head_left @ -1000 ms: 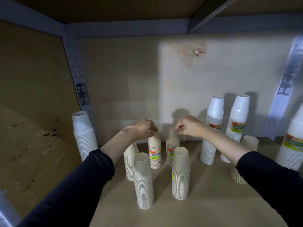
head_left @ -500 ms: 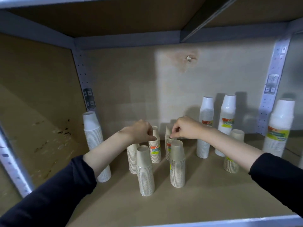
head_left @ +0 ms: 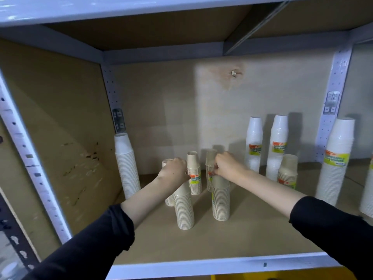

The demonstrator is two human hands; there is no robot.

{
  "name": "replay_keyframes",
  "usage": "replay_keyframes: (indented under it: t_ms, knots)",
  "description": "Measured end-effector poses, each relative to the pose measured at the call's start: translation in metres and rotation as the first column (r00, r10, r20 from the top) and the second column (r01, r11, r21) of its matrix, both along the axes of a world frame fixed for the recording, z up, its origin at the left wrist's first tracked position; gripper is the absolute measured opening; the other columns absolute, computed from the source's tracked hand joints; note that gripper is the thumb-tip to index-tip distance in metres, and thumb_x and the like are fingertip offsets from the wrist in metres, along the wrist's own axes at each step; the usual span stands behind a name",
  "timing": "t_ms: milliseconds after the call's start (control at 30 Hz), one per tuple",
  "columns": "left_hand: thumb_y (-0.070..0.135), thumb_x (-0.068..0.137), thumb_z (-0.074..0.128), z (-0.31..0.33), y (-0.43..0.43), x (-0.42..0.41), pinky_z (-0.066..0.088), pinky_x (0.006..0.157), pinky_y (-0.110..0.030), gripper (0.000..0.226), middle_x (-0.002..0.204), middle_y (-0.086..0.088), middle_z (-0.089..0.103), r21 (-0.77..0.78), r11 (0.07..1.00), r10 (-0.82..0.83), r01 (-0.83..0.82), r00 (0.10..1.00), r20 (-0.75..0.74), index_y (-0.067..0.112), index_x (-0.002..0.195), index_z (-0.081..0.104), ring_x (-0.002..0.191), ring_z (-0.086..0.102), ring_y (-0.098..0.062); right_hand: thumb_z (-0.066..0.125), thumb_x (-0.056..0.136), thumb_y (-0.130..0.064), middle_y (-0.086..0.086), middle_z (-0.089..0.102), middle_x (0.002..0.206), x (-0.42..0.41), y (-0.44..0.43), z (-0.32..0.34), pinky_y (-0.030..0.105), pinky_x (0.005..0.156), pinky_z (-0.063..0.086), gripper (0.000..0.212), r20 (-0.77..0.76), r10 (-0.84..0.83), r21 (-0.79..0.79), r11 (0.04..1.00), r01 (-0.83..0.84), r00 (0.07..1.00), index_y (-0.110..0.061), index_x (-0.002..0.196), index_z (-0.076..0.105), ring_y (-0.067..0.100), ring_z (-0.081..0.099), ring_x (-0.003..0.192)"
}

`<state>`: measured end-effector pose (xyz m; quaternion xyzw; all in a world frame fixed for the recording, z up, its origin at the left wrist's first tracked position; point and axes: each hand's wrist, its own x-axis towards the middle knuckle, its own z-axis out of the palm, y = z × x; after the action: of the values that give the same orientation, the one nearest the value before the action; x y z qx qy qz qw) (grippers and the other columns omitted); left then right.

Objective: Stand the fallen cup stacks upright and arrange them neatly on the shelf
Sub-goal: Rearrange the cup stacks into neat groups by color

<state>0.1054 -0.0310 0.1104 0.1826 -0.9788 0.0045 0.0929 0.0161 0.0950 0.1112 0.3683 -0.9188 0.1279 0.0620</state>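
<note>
From the head view we count ten upright cup stacks on the brown board shelf (head_left: 252, 235): five beige ribbed ones at centre frame, where our left hand (head_left: 174, 168) and right hand (head_left: 227, 165) curl atop the front beige stacks (head_left: 184, 207); grip unclear.

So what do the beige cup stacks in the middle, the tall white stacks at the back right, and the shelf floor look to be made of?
Beige cup stacks: likely paper or plant fibre, matte and opaque, with fine stacked rims.
Tall white stacks: probably thin plastic, smooth and faintly translucent near the top, with a slight sheen that may be a clear wrapper.
Shelf floor: looks like brown fibreboard or cardboard, flat and matte, held in a grey painted metal frame.
</note>
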Motion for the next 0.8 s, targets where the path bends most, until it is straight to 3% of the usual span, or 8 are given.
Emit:
replay_keyframes:
  t_ms: [167, 300, 533, 633, 800]
  knots:
    - [0.009, 0.089, 0.052, -0.002, -0.006, 0.004, 0.039, 0.065, -0.024, 0.026, 0.117, -0.016, 0.064, 0.027, 0.999, -0.039, 0.04, 0.999, -0.034, 0.001, 0.11, 0.064, 0.109, 0.058, -0.031, 0.059, 0.086, -0.007, 0.02, 0.065, 0.112, 0.003, 0.001, 0.0, 0.032, 0.086, 0.049, 0.022, 0.038, 0.001, -0.014, 1.0, -0.001, 0.999, 0.006, 0.103, 0.065, 0.031, 0.062, 0.105]
    - [0.008, 0.088, 0.057, 0.001, -0.02, 0.015, 0.042, 0.094, -0.027, 0.025, 0.118, -0.011, 0.064, 0.11, 0.983, -0.142, 0.147, 0.988, -0.054, 0.007, 0.111, 0.067, 0.114, 0.056, -0.025, 0.057, 0.085, 0.0, 0.014, 0.067, 0.116, -0.001, 0.009, 0.001, 0.026, 0.093, 0.046, 0.023, 0.07, 0.086, -0.065, 0.995, -0.081, 0.994, 0.001, 0.104, 0.069, 0.025, 0.059, 0.111]
    - [0.006, 0.083, 0.065, 0.006, -0.034, 0.025, 0.043, 0.091, -0.021, 0.024, 0.112, -0.012, 0.068, 0.162, 0.949, -0.259, 0.269, 0.963, -0.079, 0.006, 0.106, 0.071, 0.106, 0.062, -0.021, 0.065, 0.078, 0.002, 0.016, 0.071, 0.105, -0.007, 0.024, 0.008, 0.016, 0.076, 0.038, 0.02, 0.118, 0.202, -0.109, 0.976, -0.19, 0.972, 0.003, 0.097, 0.072, 0.024, 0.064, 0.1]
    - [0.01, 0.081, 0.067, 0.006, -0.033, 0.023, 0.043, 0.083, -0.018, 0.022, 0.108, -0.01, 0.07, 0.203, 0.946, -0.239, 0.253, 0.967, -0.091, 0.005, 0.103, 0.071, 0.1, 0.064, -0.02, 0.068, 0.077, -0.005, 0.014, 0.072, 0.103, -0.008, 0.023, 0.006, 0.021, 0.08, 0.044, 0.02, 0.1, 0.199, -0.105, 0.976, -0.188, 0.975, 0.001, 0.096, 0.072, 0.024, 0.064, 0.097]
    - [0.029, 0.081, 0.066, -0.005, -0.019, 0.014, 0.045, 0.084, -0.028, 0.032, 0.107, -0.013, 0.064, 0.137, 0.982, -0.107, 0.128, 0.983, -0.149, 0.001, 0.098, 0.064, 0.101, 0.058, -0.027, 0.067, 0.081, -0.019, 0.02, 0.065, 0.104, -0.004, 0.014, -0.008, 0.039, 0.085, 0.051, 0.029, 0.048, 0.104, -0.075, 0.992, -0.1, 0.993, 0.006, 0.095, 0.067, 0.032, 0.061, 0.097]
